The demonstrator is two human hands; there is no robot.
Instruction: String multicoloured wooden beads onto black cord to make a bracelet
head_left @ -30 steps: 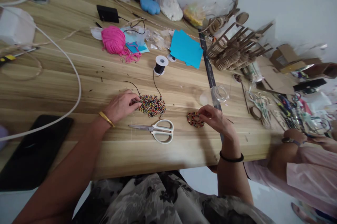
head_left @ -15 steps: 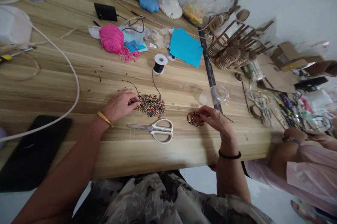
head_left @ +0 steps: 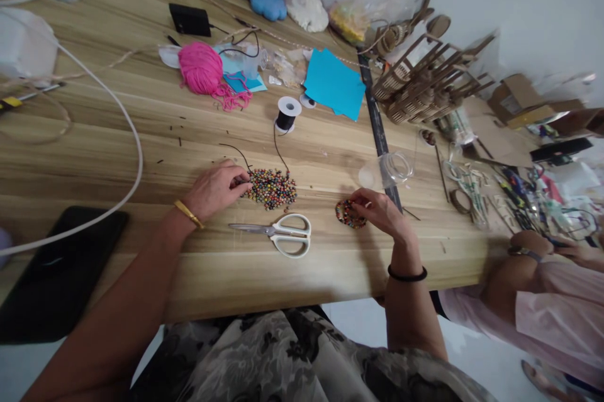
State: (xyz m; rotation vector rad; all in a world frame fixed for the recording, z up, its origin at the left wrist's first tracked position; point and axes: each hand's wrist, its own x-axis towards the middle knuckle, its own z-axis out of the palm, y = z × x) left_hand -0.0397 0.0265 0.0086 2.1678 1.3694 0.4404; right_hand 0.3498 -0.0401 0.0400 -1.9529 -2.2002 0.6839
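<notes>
A heap of small multicoloured beads [head_left: 272,188] lies on the wooden table. At its left edge rests my left hand [head_left: 219,187], fingers curled together; whatever is between the fingertips is hidden. To the right, my right hand [head_left: 380,208] pinches the edge of a coiled beaded bracelet [head_left: 346,213] on the tabletop. White-handled scissors [head_left: 291,235] lie in front of the heap, blades pointing left. Behind the beads stands a spool of black cord [head_left: 285,117], its loose end running down to the heap. Another piece of dark cord [head_left: 234,150] curves near my left fingers.
A black phone [head_left: 61,270] and a white cable [head_left: 127,119] are on the left. Pink yarn [head_left: 201,68] and blue sheets [head_left: 334,84] lie farther back. A clear ring coil [head_left: 397,167] sits beyond my right hand. Another person's arm [head_left: 523,257] rests at the far right.
My right hand has shifted slightly left, farther over the beaded bracelet. My left hand stays beside the bead heap.
</notes>
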